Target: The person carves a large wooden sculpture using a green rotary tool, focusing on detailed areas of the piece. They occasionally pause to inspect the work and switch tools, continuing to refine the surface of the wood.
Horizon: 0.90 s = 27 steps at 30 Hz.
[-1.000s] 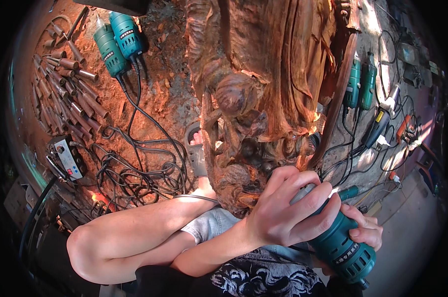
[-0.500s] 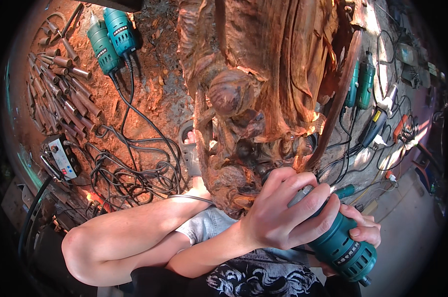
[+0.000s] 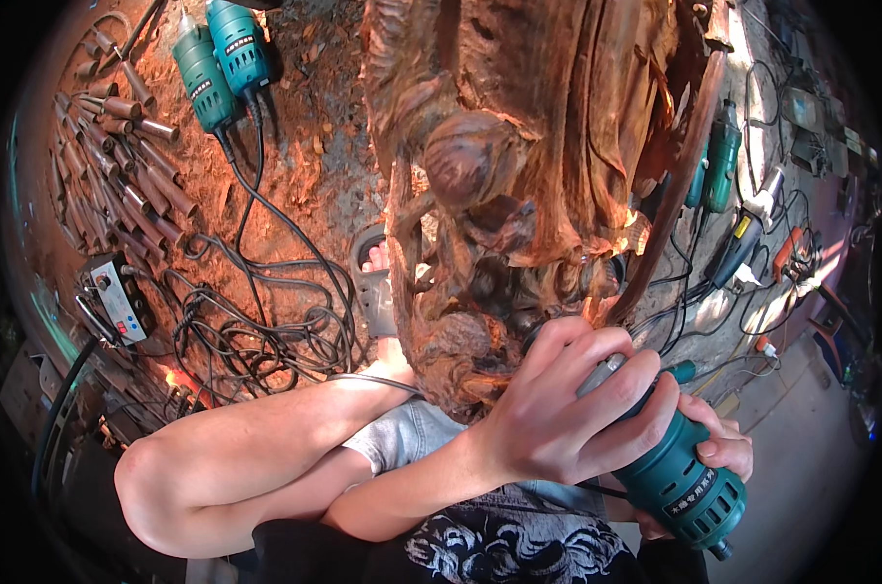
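A green handheld electric carving grinder [image 3: 682, 475] slants across the lower right, its rear end toward me. My left hand [image 3: 582, 404] is closed around its grey front end, fingers curled over the top. From the right side my right hand [image 3: 723, 443] wraps the green body; part of that hand is hidden behind the tool. Just beyond my left hand stands a reddish-brown wood carving [image 3: 548, 127] with folds and a round knob [image 3: 472, 161]. The grinder's working tip is hidden behind my left hand, so contact with the carving cannot be seen.
Two more green grinders [image 3: 222, 68] lie at the far left beside a fan of wooden-handled chisels [image 3: 120, 170]. A control box [image 3: 115, 302] and tangled black cables [image 3: 256, 336] lie nearer. At right are another green grinder [image 3: 721, 165] and a black-and-silver tool [image 3: 743, 238].
The carving sits slightly lower and further right in the picture. Both hands keep their hold on the grinder, which has shifted slightly to the right.
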Available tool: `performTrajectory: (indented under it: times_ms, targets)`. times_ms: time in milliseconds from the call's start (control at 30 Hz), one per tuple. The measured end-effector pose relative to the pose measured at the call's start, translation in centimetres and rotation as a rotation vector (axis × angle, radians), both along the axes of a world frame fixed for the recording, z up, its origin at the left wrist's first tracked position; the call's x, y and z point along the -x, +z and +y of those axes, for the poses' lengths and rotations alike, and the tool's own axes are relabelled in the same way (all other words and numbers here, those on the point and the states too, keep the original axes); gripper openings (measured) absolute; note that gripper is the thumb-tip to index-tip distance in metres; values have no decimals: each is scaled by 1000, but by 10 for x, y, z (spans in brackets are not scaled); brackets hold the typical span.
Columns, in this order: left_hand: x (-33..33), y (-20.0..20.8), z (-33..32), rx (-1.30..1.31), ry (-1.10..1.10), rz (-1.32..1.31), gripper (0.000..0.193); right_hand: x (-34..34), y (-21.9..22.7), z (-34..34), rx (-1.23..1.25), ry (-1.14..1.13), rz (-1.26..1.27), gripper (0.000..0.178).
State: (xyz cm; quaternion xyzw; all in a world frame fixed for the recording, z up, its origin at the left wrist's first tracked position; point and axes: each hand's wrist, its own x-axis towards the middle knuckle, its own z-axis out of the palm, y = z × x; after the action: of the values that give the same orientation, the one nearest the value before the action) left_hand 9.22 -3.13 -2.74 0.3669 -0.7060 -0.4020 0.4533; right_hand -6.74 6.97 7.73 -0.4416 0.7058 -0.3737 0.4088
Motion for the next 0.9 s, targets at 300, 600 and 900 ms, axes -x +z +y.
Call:
performTrajectory:
  times_ms: [300,600,900]
  targets:
    - [-1,5,-1,-15,3,4,39,11,-4,0,35,95,-75,86]
    - [1,3,-1,-32,12,33,35,18,-4,7,38,131,-74,81]
    - [1,4,-3,-12,6,33,35,-10,0,-11,52,52,59,35]
